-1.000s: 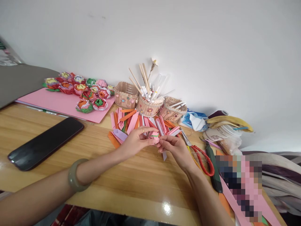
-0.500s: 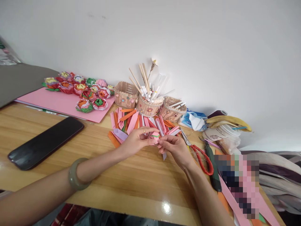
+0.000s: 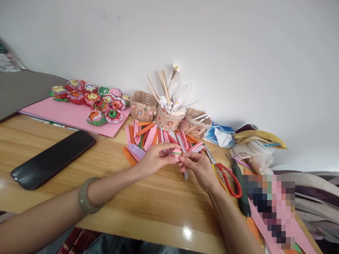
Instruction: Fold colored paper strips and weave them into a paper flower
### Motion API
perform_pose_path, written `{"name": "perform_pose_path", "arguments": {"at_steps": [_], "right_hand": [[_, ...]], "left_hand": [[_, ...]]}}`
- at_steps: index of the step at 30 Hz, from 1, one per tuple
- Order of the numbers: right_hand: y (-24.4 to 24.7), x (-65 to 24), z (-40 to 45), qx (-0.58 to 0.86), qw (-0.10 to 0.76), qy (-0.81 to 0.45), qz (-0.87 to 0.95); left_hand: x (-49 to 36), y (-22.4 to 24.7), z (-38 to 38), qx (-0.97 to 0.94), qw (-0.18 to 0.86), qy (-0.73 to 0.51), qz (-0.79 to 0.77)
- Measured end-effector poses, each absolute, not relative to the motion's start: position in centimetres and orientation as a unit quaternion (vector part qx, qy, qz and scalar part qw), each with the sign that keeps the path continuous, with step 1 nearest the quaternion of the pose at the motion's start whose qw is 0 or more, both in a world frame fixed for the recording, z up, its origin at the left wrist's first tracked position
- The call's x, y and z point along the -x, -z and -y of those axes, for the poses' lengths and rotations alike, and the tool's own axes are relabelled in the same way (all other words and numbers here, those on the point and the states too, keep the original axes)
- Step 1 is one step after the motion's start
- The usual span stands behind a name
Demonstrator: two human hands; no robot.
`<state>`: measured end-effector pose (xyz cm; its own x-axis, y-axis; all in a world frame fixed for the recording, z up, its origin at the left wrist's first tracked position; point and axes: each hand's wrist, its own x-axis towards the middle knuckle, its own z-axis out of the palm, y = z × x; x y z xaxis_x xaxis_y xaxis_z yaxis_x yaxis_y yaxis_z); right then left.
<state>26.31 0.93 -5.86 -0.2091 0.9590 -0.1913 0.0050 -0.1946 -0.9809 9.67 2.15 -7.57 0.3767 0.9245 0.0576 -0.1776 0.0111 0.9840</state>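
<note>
Between my two hands is a small folded paper piece (image 3: 176, 153), pink with a green stripe. My left hand (image 3: 156, 157), with a ring and a bangle on its arm, pinches it from the left. The fingertips of my right hand (image 3: 197, 165) close on its right edge; my fingers partly cover it. Just behind my hands lies a pile of folded paper strips (image 3: 150, 137) in pink, orange, lilac and white. To the right of my right hand are red-handled scissors (image 3: 230, 180) and dark green-handled pliers (image 3: 243, 197).
Several folded paper flowers (image 3: 92, 98) sit on pink paper sheets (image 3: 106, 130) at the back left. A black phone (image 3: 53, 158) lies at left. Decorated baskets (image 3: 143, 111) with sticks and pens stand by the wall. A banana (image 3: 259, 135) rests on a lidded cup (image 3: 251, 148).
The whole view has shifted slightly, with things appearing a little further right. Both hands keep their pinch on the paper piece, with hardly any movement.
</note>
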Motion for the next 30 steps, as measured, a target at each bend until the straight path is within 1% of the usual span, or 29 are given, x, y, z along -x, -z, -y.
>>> {"name": "perform_pose_path", "arguments": {"at_steps": [3,8,13,20,23,30], "right_hand": [[5.67,-26.51,-0.92,0.467,0.393,-0.623,0.489],[5.68,-26.47,-0.92,0.473,0.378,-0.639,0.475],[6.25,-26.29,-1.01,0.486,0.396,-0.625,0.465],[6.06,-26.52,-0.87,0.449,0.404,-0.649,0.463],[6.0,-26.43,-0.89,0.458,0.394,-0.654,0.455],[6.16,-26.2,-0.96,0.484,0.385,-0.624,0.477]], "left_hand": [[-9.61,7.32,-2.17,-0.535,0.637,-0.439,-0.338],[-9.54,7.67,-2.13,-0.578,0.584,-0.452,-0.348],[-9.68,8.11,-1.98,-0.611,0.554,-0.457,-0.333],[-9.56,7.76,-2.08,-0.602,0.542,-0.477,-0.343],[-9.55,7.87,-2.04,-0.604,0.543,-0.473,-0.342],[-9.7,8.27,-1.92,-0.602,0.561,-0.46,-0.333]]}}
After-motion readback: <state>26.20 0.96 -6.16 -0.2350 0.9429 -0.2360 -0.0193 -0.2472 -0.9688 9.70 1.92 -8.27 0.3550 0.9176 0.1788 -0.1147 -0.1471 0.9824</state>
